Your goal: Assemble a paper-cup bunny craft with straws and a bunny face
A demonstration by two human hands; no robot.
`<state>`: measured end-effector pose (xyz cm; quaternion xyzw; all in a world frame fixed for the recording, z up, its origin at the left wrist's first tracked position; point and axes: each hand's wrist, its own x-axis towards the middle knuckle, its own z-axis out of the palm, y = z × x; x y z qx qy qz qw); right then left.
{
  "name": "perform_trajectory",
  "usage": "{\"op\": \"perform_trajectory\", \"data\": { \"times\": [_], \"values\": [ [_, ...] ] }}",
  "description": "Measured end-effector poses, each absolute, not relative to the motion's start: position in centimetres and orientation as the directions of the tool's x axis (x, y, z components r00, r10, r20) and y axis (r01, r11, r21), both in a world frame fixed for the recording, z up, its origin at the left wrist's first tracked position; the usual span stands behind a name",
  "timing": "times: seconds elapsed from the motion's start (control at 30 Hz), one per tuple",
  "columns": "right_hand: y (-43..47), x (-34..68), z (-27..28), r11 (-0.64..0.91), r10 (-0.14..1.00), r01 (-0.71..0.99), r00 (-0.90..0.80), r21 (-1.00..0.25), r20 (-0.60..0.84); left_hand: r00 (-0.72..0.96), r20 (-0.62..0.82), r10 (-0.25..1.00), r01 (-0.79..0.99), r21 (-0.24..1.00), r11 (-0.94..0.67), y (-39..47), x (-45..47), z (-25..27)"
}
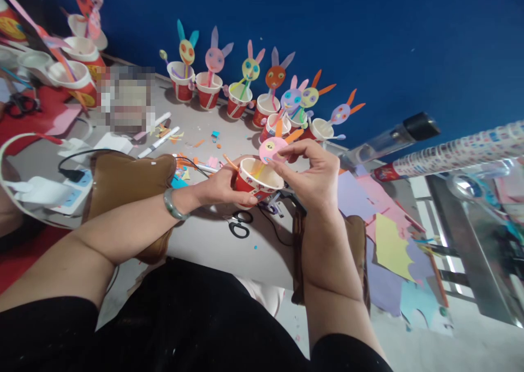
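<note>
Blue wall [347,39] spans the whole upper part of the scene, behind a pale grey table [200,243]. To the right of the table lie overlapping paper sheets [393,241] in purple, pink, yellow and light blue. Two brown cushions [131,183] sit at the near edge, one under each of the person's forearms. At far right, a long stack of patterned paper cups [458,151] extends sideways. Along the wall stands a row of seven red-and-white cups [208,96], each bearing a colourful paper rabbit face with long ears.

In the centre, the left hand [223,189], a green bracelet [174,205] at its wrist, curls around another red-and-white cup [245,185], holding it above the table with the thumb across its front. The right hand [313,167] pinches a pink rabbit face [270,148] with orange ears between thumb and fingers, just above that cup's rim. Black-handled scissors [240,224] lie below the cup, and small paper scraps [215,137] are scattered beyond it.
</note>
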<state>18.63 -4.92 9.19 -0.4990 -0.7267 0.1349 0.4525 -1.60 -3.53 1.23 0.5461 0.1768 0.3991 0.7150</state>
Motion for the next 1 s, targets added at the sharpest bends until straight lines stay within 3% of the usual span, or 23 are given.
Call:
{"op": "perform_trajectory", "data": {
  "times": [1.0],
  "values": [
    [-5.27, 18.17, 8.89, 0.452, 0.847, 0.643, -0.092, -0.618, 0.523, 0.623, 0.224, 0.749, -0.384, 0.922, 0.043, -3.51, -1.49, 1.53]
  ]
}}
